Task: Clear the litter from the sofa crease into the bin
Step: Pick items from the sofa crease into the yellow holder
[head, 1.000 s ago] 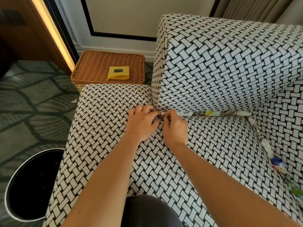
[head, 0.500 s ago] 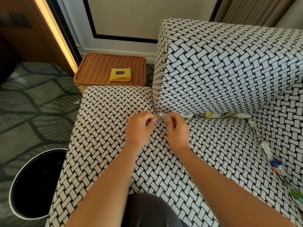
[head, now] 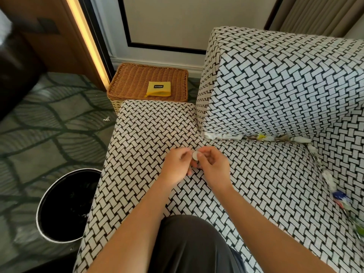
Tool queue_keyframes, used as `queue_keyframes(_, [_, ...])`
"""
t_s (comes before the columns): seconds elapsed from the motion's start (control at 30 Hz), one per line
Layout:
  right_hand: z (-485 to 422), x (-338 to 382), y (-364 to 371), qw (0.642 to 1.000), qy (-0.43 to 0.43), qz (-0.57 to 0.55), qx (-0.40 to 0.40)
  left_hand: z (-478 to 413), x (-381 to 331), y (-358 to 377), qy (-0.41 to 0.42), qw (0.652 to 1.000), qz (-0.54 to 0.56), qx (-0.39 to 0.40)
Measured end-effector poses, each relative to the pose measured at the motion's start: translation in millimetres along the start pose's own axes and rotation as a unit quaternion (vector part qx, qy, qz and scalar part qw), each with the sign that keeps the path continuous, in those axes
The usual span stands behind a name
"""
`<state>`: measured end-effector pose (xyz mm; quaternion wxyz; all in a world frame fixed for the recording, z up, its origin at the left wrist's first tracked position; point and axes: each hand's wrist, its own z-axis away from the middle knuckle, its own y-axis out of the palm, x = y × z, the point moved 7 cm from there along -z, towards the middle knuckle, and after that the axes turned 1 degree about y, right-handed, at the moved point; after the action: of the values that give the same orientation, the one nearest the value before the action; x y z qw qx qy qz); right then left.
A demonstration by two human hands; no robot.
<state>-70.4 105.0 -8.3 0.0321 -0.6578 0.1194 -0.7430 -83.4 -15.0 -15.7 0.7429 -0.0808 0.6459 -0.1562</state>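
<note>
Both my hands hover over the woven black-and-white sofa seat [head: 149,131], a little in front of the back crease. My right hand [head: 213,166] pinches a small pale round piece of litter [head: 195,155] between thumb and fingers. My left hand [head: 175,166] is curled beside it, fingertips touching the same piece. A line of litter [head: 258,137], white scraps with a yellow bit, fills the crease under the back cushion. More scraps [head: 338,196] run down the right-hand crease. The black bin [head: 65,205] with a pale rim stands on the floor left of the seat.
A wicker box [head: 137,81] with a yellow pouch [head: 158,89] on its lid stands behind the seat's far end. A white scrap [head: 106,119] lies on the patterned carpet. My dark-clothed knee [head: 189,243] rests on the seat's front.
Both hands have drawn back from the left end of the crease toward me, and a small pale piece is now pinched between them. The view has tilted down and left, showing more bin.
</note>
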Motion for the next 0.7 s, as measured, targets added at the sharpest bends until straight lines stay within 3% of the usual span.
queue_keyframes(0.13, [1.2,4.3,15.9,0.999,-0.005,0.033,-0.001,4.1,8.5,-4.7,-0.067,0.994,0.09,-0.01])
queue_keyframes(0.3, [-6.4,8.8,44.7,0.999,0.001,0.037,-0.002,3.6,11.7,-17.5,-0.097,0.987,0.119,-0.048])
queue_keyframes(0.43, [-22.1,24.7,75.5,0.999,-0.004,0.041,0.024,-1.0,18.5,-42.0,-0.149,0.944,0.276,-0.106])
queue_keyframes(0.57, [-59.3,42.8,114.3,0.995,-0.059,0.061,0.045,-33.5,29.0,-101.9,-0.075,0.973,0.122,-0.179])
queue_keyframes(0.63, [-93.3,47.0,124.9,0.979,-0.103,0.174,0.012,-49.5,28.4,-131.9,-0.016,0.975,0.06,-0.216])
queue_keyframes(0.7, [-130.3,49.8,134.4,0.916,-0.153,0.37,-0.015,-61.4,30.3,-151.9,0.006,0.969,0.003,-0.247])
